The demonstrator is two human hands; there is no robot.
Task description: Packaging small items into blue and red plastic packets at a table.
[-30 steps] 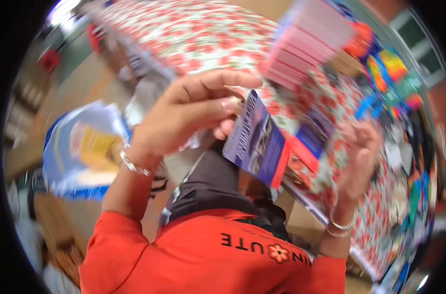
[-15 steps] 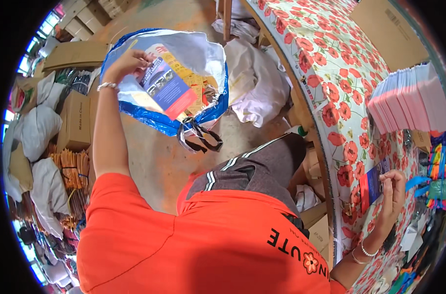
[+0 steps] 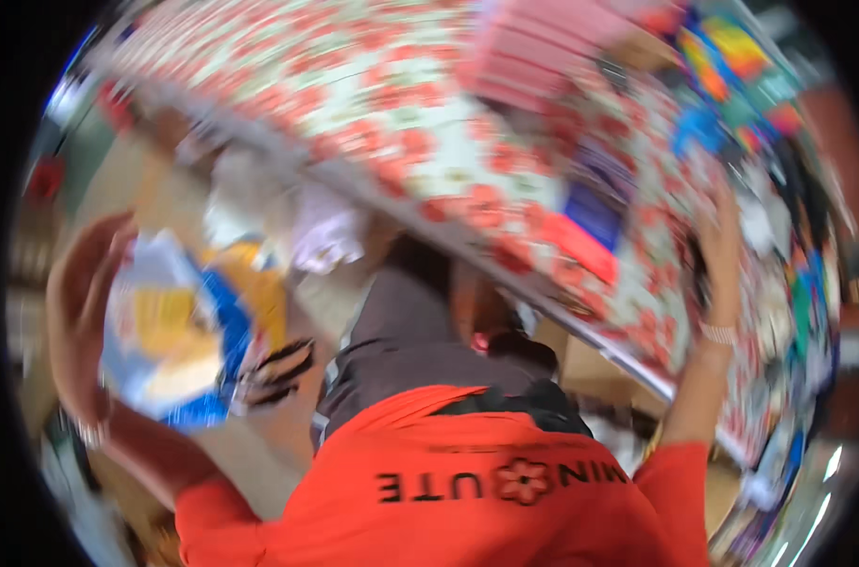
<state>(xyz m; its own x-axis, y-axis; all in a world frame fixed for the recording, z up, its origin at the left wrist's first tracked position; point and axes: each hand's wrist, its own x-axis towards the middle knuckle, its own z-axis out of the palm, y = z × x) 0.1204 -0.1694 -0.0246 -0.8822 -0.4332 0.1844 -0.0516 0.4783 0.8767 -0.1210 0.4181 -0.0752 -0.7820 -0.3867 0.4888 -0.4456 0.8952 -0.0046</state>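
Observation:
My left hand [image 3: 82, 293] is raised at the left with its fingers curved and apart, and nothing shows in it. Beside it stands a large blue-and-white bag [image 3: 223, 307] with yellow printed packs [image 3: 165, 319] inside. Over the flowered tablecloth [image 3: 344, 104], my right hand [image 3: 720, 236] reaches away with fingers stretched out, though motion blurs them. Nothing can be made out in that hand. A blue, red and dark printed card or booklet [image 3: 592, 222] lies on the cloth to its left.
A pink-edged stack of cards or booklets [image 3: 538, 52] sits farther back on the table. Bright multicoloured bundles [image 3: 727, 57] lie along its right side. White sacks [image 3: 325, 227] rest by the table's near edge, and a cardboard box [image 3: 595, 364] is under it.
My view has turned right toward the table. My left hand has let go of the printed booklet over the bag. My right hand has left the booklet on the table and reached farther away.

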